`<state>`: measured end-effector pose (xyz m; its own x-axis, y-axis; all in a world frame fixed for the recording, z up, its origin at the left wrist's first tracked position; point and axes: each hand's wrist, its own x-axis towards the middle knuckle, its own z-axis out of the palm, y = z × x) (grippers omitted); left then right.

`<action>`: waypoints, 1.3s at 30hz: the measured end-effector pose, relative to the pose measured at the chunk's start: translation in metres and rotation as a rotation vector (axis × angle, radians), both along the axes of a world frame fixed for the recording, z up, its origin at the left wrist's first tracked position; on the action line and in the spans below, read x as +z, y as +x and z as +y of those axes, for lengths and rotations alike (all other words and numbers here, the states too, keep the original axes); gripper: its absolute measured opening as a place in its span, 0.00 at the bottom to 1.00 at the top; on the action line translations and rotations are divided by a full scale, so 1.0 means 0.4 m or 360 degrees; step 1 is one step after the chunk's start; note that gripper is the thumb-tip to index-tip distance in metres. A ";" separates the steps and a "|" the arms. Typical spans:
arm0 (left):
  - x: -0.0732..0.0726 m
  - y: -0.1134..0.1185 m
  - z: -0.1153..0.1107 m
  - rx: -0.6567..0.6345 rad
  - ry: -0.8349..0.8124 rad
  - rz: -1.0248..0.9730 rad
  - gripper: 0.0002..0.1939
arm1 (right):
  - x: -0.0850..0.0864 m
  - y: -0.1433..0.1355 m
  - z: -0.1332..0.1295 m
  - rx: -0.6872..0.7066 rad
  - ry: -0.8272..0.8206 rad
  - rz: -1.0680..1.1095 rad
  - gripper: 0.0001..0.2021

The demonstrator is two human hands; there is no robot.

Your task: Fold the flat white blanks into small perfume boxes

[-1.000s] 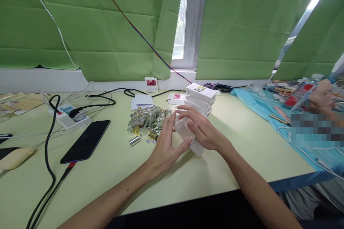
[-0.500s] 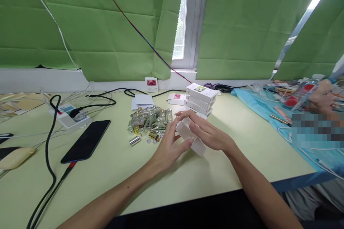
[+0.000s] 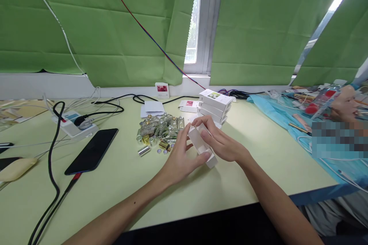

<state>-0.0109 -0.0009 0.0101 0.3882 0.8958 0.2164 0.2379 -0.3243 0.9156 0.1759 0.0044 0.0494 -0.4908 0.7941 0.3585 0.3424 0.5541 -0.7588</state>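
Shifting since the earlier frame, the left thumb is now reaching farther along the white box (image 3: 196, 140), while the right fingers are bending more tightly at its far end. Both hands are closing narrowly around the box, the left hand (image 3: 181, 157) gripping its near side and the right hand (image 3: 222, 142) holding the opposite side. The box is tilting just above or against the pale table (image 3: 247, 130); the fingers are hiding which. Beyond the right hand, a stack of cartons (image 3: 215, 104) is standing, while glass bottles (image 3: 163, 126) are lying clustered left of the box. A silver cap (image 3: 143, 150) is resting before them, and a black phone (image 3: 92, 151) is lying farther left, beside a power strip (image 3: 73, 124).
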 end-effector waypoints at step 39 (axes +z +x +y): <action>0.003 0.010 0.012 0.0329 0.0281 0.0035 0.36 | -0.006 -0.008 0.005 -0.0344 0.0244 0.0145 0.05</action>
